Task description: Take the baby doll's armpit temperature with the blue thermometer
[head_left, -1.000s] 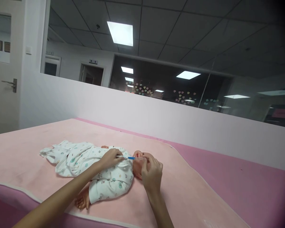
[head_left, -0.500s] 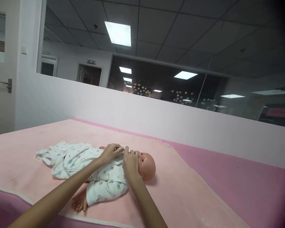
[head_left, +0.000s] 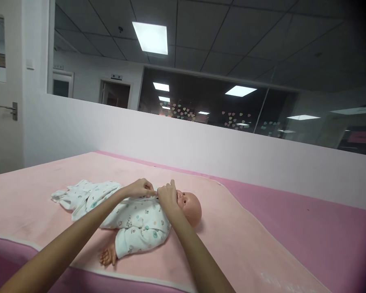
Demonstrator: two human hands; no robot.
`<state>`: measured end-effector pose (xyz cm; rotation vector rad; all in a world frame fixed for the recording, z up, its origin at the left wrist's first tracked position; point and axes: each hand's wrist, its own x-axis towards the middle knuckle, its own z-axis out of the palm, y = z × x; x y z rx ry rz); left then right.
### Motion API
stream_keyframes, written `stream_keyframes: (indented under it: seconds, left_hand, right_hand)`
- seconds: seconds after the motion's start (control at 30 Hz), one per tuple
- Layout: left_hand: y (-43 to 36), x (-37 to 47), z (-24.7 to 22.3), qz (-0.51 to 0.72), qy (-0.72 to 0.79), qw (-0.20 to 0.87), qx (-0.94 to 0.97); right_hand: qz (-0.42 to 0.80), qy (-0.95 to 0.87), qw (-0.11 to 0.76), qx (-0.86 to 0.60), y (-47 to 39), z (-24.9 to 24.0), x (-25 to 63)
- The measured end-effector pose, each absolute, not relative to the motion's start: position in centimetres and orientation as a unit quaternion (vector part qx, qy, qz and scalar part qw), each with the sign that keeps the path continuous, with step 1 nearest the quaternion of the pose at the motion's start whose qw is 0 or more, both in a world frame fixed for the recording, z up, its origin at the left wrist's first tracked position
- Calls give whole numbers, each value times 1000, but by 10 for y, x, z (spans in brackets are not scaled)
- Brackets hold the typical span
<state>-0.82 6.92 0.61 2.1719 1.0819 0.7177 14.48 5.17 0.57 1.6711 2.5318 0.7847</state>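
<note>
A baby doll [head_left: 191, 207] lies on its back on the pink sheet, its head to the right. It wears a white printed outfit [head_left: 140, 219], whose legs spread flat to the left. My left hand [head_left: 141, 189] is closed on the cloth at the doll's upper chest. Close beside the doll's chin, my right hand [head_left: 167, 195] pinches the outfit near the neckline, one finger raised. The fingertips of both hands nearly meet. What lies between them is too small to make out. One doll hand [head_left: 109, 255] rests palm up near the front edge.
The light pink sheet [head_left: 240, 244] covers a darker pink padded surface [head_left: 329, 219]. Behind it runs a low white wall [head_left: 201, 142] with glass above. A door [head_left: 6, 122] with a metal handle is at the far left.
The view has shifted slightly, and the doll appears a little further right. My hands have moved closer together at the neckline, and a right finger now points up.
</note>
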Motion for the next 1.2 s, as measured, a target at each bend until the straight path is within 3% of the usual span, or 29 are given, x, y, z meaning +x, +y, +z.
stream_keyframes:
  seconds: [0.07, 0.23, 0.53, 0.63, 0.73, 0.83, 0.93, 1.1, 1.2]
  left_hand:
    - [80, -8, 18, 288, 428, 288, 807]
    - [121, 14, 12, 352, 520, 123, 769]
    - [136, 35, -49, 173, 576, 38, 798]
    - [132, 34, -47, 156, 596, -3, 788]
    - [129, 34, -47, 158, 599, -24, 785]
    - [128, 32, -49, 158, 591, -18, 791]
    - [132, 29, -51, 142, 594, 25, 792]
    - [135, 25, -52, 135, 596, 64, 789]
    - [132, 23, -52, 142, 594, 66, 789]
  right_hand:
    - [283, 806, -20, 519, 41, 4, 151]
    - [363, 829, -97, 415, 27, -9, 169]
    - [321, 853, -116, 396, 18, -42, 189]
    - [281, 850, -204, 395, 21, -31, 203]
    - [154, 740, -451, 475, 39, -14, 238]
    - [-149, 512, -626, 569, 66, -11, 279]
    - [-304, 457, -621, 560, 88, -26, 300]
    - [-402, 476, -597, 505, 97, -47, 297]
    - [-498, 492, -534, 474, 90, -47, 295]
